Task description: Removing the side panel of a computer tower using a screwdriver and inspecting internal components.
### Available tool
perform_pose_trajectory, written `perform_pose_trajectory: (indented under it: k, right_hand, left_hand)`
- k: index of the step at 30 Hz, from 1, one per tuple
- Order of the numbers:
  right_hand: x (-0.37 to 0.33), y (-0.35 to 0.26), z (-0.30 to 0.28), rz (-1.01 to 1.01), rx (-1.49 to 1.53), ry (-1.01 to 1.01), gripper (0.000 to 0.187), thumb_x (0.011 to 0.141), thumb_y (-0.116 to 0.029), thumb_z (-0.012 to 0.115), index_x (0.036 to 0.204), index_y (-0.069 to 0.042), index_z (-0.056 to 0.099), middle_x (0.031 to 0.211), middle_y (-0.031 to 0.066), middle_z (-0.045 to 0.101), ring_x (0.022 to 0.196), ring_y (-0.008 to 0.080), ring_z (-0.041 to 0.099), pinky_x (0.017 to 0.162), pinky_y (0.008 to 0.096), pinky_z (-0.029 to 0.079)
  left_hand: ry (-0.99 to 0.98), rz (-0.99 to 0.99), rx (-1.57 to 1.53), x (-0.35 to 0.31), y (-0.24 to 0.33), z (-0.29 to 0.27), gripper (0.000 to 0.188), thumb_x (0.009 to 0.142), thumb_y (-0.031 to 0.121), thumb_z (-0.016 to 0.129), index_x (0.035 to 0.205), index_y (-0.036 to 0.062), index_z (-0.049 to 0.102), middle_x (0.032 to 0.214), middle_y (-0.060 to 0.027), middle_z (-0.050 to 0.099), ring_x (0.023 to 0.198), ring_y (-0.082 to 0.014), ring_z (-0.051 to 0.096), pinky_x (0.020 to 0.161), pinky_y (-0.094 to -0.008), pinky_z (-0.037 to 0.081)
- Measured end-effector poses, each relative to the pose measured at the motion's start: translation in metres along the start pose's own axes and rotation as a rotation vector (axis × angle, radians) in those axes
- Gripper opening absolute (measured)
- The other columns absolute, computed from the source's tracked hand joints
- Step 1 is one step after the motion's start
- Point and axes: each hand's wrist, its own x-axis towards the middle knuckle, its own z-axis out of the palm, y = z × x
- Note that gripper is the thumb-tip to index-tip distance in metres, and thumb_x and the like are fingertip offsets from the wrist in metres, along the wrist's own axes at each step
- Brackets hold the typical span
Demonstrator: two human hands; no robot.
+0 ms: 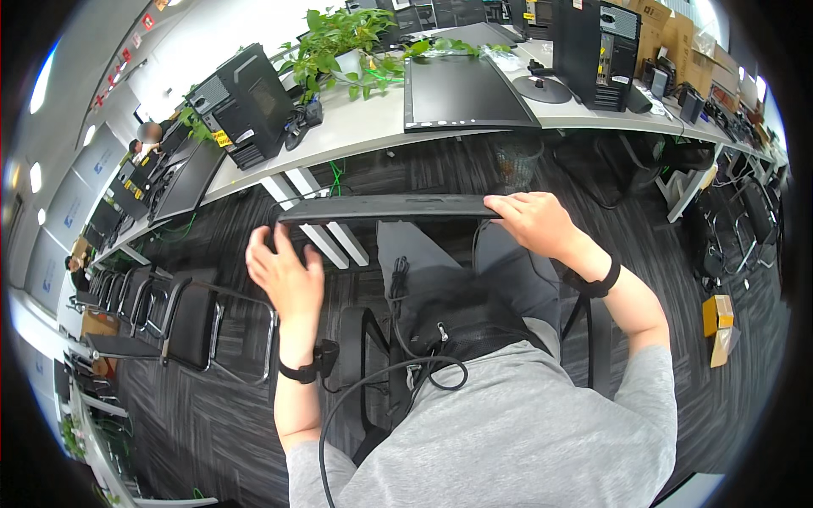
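A flat black monitor (394,206), without a stand and seen nearly edge-on, is held up above my lap. My right hand (535,222) grips its right end, with the fingers over the top edge. At its left end is my left hand (288,273), fingers spread, the fingertips close to the corner or just touching it. Whether they bear any of its weight cannot be seen. Both wrists wear black bands, and a cable runs by my left arm.
Ahead stands a long white desk (364,135). On it are a black computer tower (241,106), a monitor lying flat (464,91), a leafy plant (339,46) and another tower (597,55). Black chairs (190,322) line the left; a wire bin (518,161) stands below the desk.
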Motion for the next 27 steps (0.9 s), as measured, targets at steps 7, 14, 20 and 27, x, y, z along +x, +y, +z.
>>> perform_pose_trajectory:
  k: [7, 14, 20, 27]
  right_hand:
    - [-0.005, -0.007, -0.024, -0.029, 0.148, -0.093, 0.029, 0.089, -0.019, 0.075, 0.113, -0.006, 0.066, 0.099, 0.0069, 0.076, 0.083, 0.0238, 0.074, 0.066, 0.0361, 0.058]
    - [-0.004, -0.005, -0.028, 0.154, 0.396, -0.229, 0.029, 0.089, -0.019, 0.077, 0.114, -0.006, 0.068, 0.091, 0.0110, 0.076, 0.078, 0.0294, 0.074, 0.065, 0.0374, 0.057]
    - [0.000, -0.005, -0.031, 0.083, 0.396, -0.153, 0.037, 0.084, -0.013, 0.079, 0.119, -0.006, 0.069, 0.095, 0.0124, 0.076, 0.081, 0.0326, 0.073, 0.068, 0.0388, 0.057]
    - [-0.003, -0.012, -0.039, -0.047, 0.304, -0.100, 0.038, 0.083, -0.012, 0.077, 0.120, -0.007, 0.069, 0.112, 0.0074, 0.076, 0.095, 0.0256, 0.075, 0.077, 0.0359, 0.060]
  left_hand:
    - [-0.438, -0.069, -0.942, 0.019, -0.061, 0.044, 0.064, 0.088, -0.016, 0.057, 0.147, 0.0061, 0.054, 0.133, -0.0102, 0.065, 0.120, -0.0208, 0.062, 0.107, -0.0339, 0.046]
    - [-0.473, -0.380, -1.281, 0.007, -0.070, 0.062, 0.013, 0.093, -0.002, 0.064, 0.103, 0.0006, 0.070, 0.098, -0.0025, 0.072, 0.102, -0.0117, 0.066, 0.097, -0.0267, 0.049]
    - [-0.526, -0.316, -1.663, 0.004, -0.066, 0.039, 0.038, 0.084, -0.006, 0.070, 0.121, -0.0006, 0.067, 0.115, -0.0067, 0.070, 0.106, -0.0164, 0.066, 0.099, -0.0293, 0.049]
    - [-0.587, -0.096, -1.740, 0.015, -0.085, 0.031, 0.050, 0.079, 0.022, 0.083, 0.121, -0.0020, 0.071, 0.105, -0.0061, 0.066, 0.098, -0.0162, 0.063, 0.094, -0.0303, 0.049]
